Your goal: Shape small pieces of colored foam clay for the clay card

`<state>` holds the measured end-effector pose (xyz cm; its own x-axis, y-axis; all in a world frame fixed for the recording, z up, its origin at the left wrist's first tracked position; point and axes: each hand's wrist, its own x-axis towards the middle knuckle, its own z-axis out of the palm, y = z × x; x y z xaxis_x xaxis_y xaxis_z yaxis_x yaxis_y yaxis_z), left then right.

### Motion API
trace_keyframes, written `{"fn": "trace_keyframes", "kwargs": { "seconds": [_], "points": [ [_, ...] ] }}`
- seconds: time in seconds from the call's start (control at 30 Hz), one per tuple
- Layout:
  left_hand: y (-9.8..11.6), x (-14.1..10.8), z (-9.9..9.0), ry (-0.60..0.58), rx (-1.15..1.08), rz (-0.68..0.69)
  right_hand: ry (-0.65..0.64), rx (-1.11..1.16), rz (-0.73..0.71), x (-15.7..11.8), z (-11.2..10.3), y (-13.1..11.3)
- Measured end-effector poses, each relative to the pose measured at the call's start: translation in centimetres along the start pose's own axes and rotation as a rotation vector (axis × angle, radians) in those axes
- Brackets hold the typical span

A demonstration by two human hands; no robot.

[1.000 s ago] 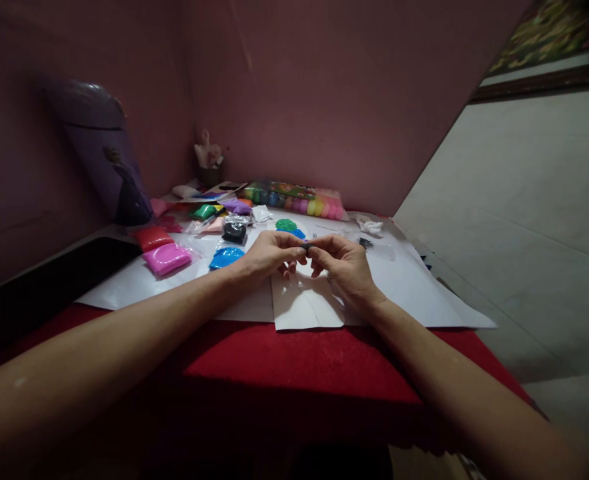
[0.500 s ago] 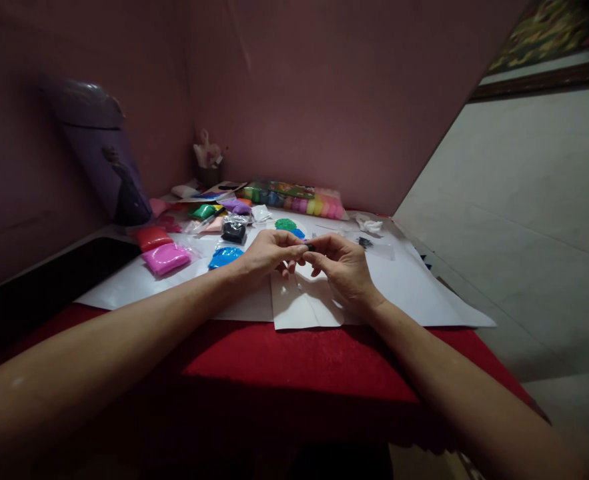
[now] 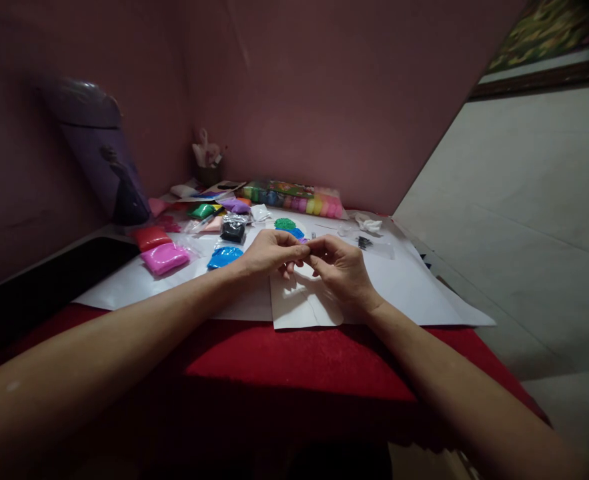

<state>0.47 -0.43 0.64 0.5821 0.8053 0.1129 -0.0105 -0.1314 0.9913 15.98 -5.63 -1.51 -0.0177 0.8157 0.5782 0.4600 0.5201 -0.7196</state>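
My left hand (image 3: 275, 252) and my right hand (image 3: 344, 267) meet fingertip to fingertip above a white folded paper (image 3: 304, 312). Thumbs and forefingers are pinched together around a small lump of black clay, which showed a moment ago and is now covered by the fingers. Just behind the hands, textured green clay (image 3: 285, 224) and blue clay (image 3: 295, 233) lie on the white paper, with a bit of purple clay (image 3: 303, 241) partly hidden by the fingers. To the left of my left hand sits a bag of blue clay (image 3: 225, 257), and behind it a bag of black clay (image 3: 233, 231).
Pink (image 3: 166, 259) and red clay bags (image 3: 151, 237) lie at left, near a dark flat slab (image 3: 64, 280). A long pack of coloured clay (image 3: 294, 198) rests along the wall. Black bits (image 3: 364, 243) and a crumpled white tissue (image 3: 368, 223) are at right.
The fingertips have closed further over the black clay, so it no longer shows between them. The hands stay in nearly the same place, and the things on the table have not moved.
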Motion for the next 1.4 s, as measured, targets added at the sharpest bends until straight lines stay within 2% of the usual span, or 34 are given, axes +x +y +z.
{"fn": "trace_keyframes", "kwargs": {
  "seconds": [0.17, 0.43, 0.63, 0.77, 0.97, 1.17, 1.27, 1.4],
  "points": [
    [0.0, -0.1, 0.1, 0.0, -0.075, 0.04, 0.03, -0.053, 0.042, 0.1, -0.2, 0.0],
    [-0.3, 0.0, -0.1, 0.006, -0.123, 0.035, 0.007, 0.058, 0.09, 0.1, 0.0, -0.1],
    [0.0, -0.1, -0.2, 0.002, -0.057, 0.019, -0.013, 0.056, 0.064, -0.1, -0.1, -0.2],
    [0.2, -0.1, 0.2, 0.033, -0.084, 0.029, -0.002, 0.202, 0.1, 0.1, 0.0, -0.1],
    [0.2, 0.0, 0.4, 0.12, -0.148, 0.034, 0.069, 0.544, 0.306, 0.7, 0.0, -0.2],
    [-0.1, 0.0, -0.2, 0.163, -0.157, 0.018, 0.169, 0.56, 0.351, 1.0, -0.4, 0.4],
    [-0.2, -0.1, -0.4, 0.172, -0.173, 0.025, 0.157, 0.569, 0.357, 1.1, -0.4, 0.7],
    [-0.4, 0.1, -0.5, 0.106, -0.23, 0.028, 0.128, 0.548, 0.346, 0.9, -0.4, 0.6]
  ]
}}
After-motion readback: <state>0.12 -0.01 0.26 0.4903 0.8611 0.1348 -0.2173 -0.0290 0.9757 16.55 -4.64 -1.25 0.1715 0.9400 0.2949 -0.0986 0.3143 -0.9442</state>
